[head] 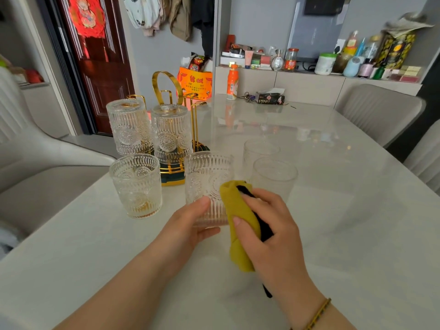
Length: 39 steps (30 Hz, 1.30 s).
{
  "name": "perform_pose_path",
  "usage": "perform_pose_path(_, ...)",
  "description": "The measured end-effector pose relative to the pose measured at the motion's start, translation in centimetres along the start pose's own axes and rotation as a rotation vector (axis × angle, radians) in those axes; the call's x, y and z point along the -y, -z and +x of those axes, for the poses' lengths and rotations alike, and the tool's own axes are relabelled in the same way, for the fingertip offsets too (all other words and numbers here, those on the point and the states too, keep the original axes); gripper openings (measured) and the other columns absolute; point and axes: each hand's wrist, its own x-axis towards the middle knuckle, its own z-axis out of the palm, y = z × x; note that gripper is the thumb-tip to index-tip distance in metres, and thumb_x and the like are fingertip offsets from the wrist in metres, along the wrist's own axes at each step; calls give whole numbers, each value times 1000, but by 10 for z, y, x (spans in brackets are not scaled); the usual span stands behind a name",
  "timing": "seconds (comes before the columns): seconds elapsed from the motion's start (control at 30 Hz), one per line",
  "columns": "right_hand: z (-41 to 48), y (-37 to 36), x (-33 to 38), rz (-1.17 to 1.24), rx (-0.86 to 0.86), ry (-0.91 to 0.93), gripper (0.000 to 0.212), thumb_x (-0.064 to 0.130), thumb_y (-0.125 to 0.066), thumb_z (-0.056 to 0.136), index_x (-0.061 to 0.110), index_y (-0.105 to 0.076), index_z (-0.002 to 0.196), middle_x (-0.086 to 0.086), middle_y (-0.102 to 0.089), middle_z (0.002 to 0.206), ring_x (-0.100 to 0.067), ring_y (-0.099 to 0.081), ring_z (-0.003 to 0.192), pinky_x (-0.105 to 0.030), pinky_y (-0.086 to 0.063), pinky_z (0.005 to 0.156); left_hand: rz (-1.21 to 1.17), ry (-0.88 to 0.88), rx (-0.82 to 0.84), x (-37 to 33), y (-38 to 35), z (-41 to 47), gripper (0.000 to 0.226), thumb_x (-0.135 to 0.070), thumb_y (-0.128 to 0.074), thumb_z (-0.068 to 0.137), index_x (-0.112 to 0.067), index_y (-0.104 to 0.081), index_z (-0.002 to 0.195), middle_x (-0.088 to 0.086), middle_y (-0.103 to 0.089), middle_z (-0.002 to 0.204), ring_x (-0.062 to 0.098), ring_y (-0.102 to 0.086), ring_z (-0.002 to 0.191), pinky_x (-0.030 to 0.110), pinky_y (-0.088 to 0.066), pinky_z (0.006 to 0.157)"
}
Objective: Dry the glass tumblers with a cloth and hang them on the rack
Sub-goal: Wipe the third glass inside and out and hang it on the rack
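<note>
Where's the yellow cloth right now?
In the head view, low centre: the right hand holds the yellow cloth against the tumbler gripped by the left hand.

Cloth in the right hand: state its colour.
Mustard yellow with black, cloth, head view.

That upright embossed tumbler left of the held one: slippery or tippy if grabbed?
Probably grippy: the tumbler has ribbed, embossed sides. Likely stable: it stands upright on a thick base. Being glass, knocks may chip it.

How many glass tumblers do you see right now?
6. Two tumblers hang upside down on the rack; one stands at front left; the left hand grips one; two stand right of it. The rack may hide more.
</note>
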Motion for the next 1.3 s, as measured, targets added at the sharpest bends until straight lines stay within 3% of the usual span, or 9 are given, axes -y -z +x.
perform_pose_path(0.13, 5, 6, -2, 122, -105, -82, 32, 48, -53, 63, 50, -54, 95, 23, -54, 110, 13, -50, 99, -3, -40, 82, 28, -70, 121, 1, -4, -5, 74, -57, -77, 44, -16, -65, 104, 2, -72, 103, 16, -67, 98, 26, -54, 81)
perform_pose_path(0.27, 7, 5, -8, 251, -51, -273, 25, 37, -54, 67, 37, -63, 91, 4, -63, 91, -11, -58, 81, -27, -51, 72, 4, -79, 165, 0, -4, -5, 61, -60, -76, 45, -29, -73, 97, -3, -70, 109, 12, -64, 104, 23, -52, 86)
perform_pose_path(0.4, 3, 1, -8, 251, 9, -267, 30, 44, -56, 64, 43, -64, 93, 0, -65, 103, -16, -63, 91, -35, -53, 80, 4, -79, 153, -1, -2, -3, 66, -66, -76, 43, -30, -73, 98, -3, -70, 110, 13, -64, 105, 25, -52, 84)
perform_pose_path(0.53, 3, 2, -8, 164, -26, -187, 36, 56, -49, 55, 54, -56, 90, 16, -58, 112, 0, -56, 101, -20, -48, 88, 10, -78, -44, 0, 0, 1, 98, -69, -77, 30, -17, -58, 111, 0, -73, 94, 14, -69, 88, 20, -54, 67)
perform_pose_path(0.7, -1, -6, -12, -4, -49, -22, 37, 50, -47, 64, 58, -49, 100, 29, -41, 118, 20, -38, 109, 5, -28, 86, 14, -16, -91, 2, -4, 4, 65, -45, -76, 58, -15, -53, 111, 6, -68, 101, 17, -69, 87, 31, -54, 76)
perform_pose_path(0.83, -3, -9, -16, -160, -63, 152, 47, 40, -49, 72, 44, -45, 119, 33, -41, 116, 5, -43, 108, 1, -27, 93, 65, -76, 35, 2, -2, 1, 92, -63, -81, 35, -22, -55, 113, -1, -72, 101, 18, -68, 92, 33, -55, 82)
perform_pose_path(1.0, 6, 7, -7, 26, -147, 29, 34, 45, -49, 68, 52, -54, 101, 29, -47, 114, 17, -45, 104, 1, -34, 86, -32, -31, 232, -1, -5, -5, 95, -58, -80, 48, -11, -50, 124, 7, -67, 114, 23, -65, 103, 28, -54, 78)
perform_pose_path(1.13, 9, 9, -8, 234, -66, -238, 18, 34, -57, 73, 40, -61, 89, 9, -62, 86, 0, -56, 72, -10, -46, 61, -108, -33, 248, -1, -5, -5, 74, -58, -77, 53, -16, -65, 112, 8, -66, 116, 21, -64, 105, 25, -52, 80)
perform_pose_path(1.3, -2, -6, -8, 127, 58, -148, 29, 35, -55, 68, 46, -56, 94, 15, -58, 106, 9, -52, 96, -1, -38, 77, -195, 8, -6, -1, 5, 4, 36, -41, -52, 66, -19, -68, 90, 2, -72, 92, 13, -68, 83, 22, -56, 66)
